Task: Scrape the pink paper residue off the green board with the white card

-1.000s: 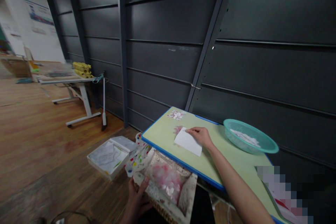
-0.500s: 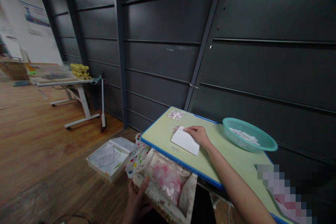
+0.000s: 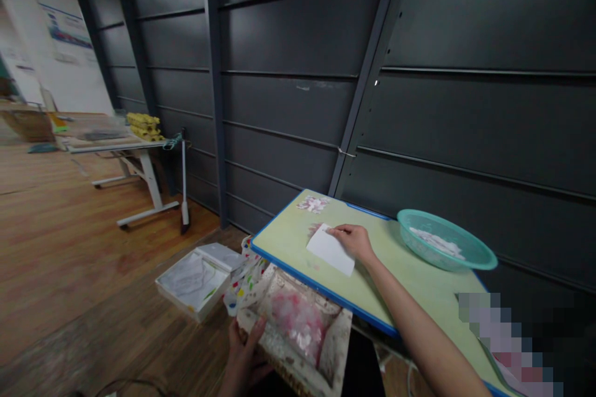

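My right hand (image 3: pixel 354 240) rests on the green table (image 3: pixel 410 285), its fingers closed on the far edge of a white card (image 3: pixel 331 249) held on edge against the tabletop. Small pink and white scraps (image 3: pixel 313 203) lie just beyond the card, near the table's far corner. My left hand (image 3: pixel 245 356) grips the near rim of a cloth-lined basket (image 3: pixel 298 338) held below the table's blue edge; pink and white scraps fill the basket.
A teal bowl (image 3: pixel 444 248) holding white scraps stands on the table to the right. A white open box (image 3: pixel 198 279) lies on the wooden floor. A dark panelled wall (image 3: pixel 419 105) runs behind. Another white-legged table (image 3: pixel 116 142) stands far left.
The card and my right hand have shifted only slightly on the table; the left hand still holds the basket. The view has swayed a little.
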Tool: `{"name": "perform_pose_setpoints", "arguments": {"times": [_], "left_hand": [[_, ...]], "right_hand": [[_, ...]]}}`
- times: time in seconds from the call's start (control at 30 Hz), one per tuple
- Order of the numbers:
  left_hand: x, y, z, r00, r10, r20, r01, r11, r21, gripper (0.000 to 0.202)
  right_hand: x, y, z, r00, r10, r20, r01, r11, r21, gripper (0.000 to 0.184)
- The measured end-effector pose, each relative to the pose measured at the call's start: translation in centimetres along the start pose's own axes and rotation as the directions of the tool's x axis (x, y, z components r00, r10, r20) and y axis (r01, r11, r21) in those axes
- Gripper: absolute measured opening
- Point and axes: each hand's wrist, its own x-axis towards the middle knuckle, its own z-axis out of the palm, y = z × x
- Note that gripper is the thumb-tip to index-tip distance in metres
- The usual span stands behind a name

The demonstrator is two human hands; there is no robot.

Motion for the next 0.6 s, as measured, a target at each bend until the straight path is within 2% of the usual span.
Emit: {"name": "perform_pose_setpoints", "arguments": {"times": [0.17, 0.37, 0.6], "left_hand": [[-0.5, 0.3, 0.2, 1.0, -0.007, -0.027, 0.007, 1.0, 0.003, 0.084], [-0.2, 0.0, 0.2, 1.0, -0.008, -0.016, 0.008, 1.0, -0.015, 0.083], [0.1, -0.2, 0.3, 0.999, 0.01, -0.034, -0.01, 1.0, -0.025, 0.087]], "right_hand": [[-0.3, -0.1, 1.0, 0.999, 0.01, 0.039, -0.009, 1.0, -0.004, 0.048], [-0.7, -0.6, 1.2, 0.997, 0.009, -0.077, -0.012, 0.999, -0.035, 0.043], [-2.0, -0.8, 2.5, 0.999, -0.015, 0.033, 0.015, 1.0, 0.006, 0.041]]}}
